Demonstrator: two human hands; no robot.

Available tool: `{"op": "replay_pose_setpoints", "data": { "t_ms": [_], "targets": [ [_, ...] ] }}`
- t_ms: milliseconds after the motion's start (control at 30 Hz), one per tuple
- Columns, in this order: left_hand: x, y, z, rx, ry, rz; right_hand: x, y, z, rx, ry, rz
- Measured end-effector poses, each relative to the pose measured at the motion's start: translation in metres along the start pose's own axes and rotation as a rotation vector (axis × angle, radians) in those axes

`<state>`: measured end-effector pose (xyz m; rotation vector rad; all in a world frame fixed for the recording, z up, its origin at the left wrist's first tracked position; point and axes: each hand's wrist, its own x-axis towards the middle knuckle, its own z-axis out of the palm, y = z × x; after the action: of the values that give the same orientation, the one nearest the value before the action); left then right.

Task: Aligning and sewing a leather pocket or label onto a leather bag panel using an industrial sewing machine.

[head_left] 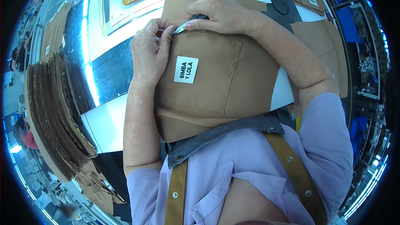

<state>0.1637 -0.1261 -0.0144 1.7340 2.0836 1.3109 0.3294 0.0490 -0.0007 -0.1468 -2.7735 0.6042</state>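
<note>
Holding silver-bladed snips [186, 23] in your right hand [221, 14] | left hand [146, 52] pinched closed, contents hidden, at a pocket corner of the tan cloth panel [208, 93] | panel on white bench [109, 126]: likely light, supple; grip its edges

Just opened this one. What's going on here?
A person is working on a brown fabric panel with a stitched pocket that bears a white label. The right hand holds a small metal tool, its tip by the pocket's upper left corner. The left hand has its fingers pinched there; what lies between them is too small to tell.
</note>
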Motion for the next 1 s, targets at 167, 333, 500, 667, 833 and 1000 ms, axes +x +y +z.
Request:
{"op": "replay_pose_setpoints", "data": {
  "t_ms": [167, 333, 500, 667, 833, 1000],
  "targets": [
    [0.002, 0.007, -0.001, -0.032, -0.042, -0.037, -0.005, 0.001, -0.003, 0.043, 0.014, 0.012],
    [0.003, 0.017, -0.002, -0.123, -0.082, -0.106, -0.011, 0.004, -0.008, 0.039, 0.027, 0.01],
    [0.006, 0.016, 0.001, -0.237, 0.205, -0.071, -0.017, 0.006, -0.022, 0.024, 0.055, 0.057],
    [0.006, 0.017, -0.001, -0.187, 0.266, -0.071, -0.034, 0.033, -0.056, -0.046, 0.045, 0.179],
    [0.005, 0.006, -0.032, -0.328, 0.522, -0.045, -0.053, 0.094, -0.109, -0.218, 0.325, 0.295],
    [-0.009, -0.005, -0.07, 0.071, 0.462, -0.166, -0.11, 0.197, -0.141, -0.386, 0.402, 0.449]
  ]
}}
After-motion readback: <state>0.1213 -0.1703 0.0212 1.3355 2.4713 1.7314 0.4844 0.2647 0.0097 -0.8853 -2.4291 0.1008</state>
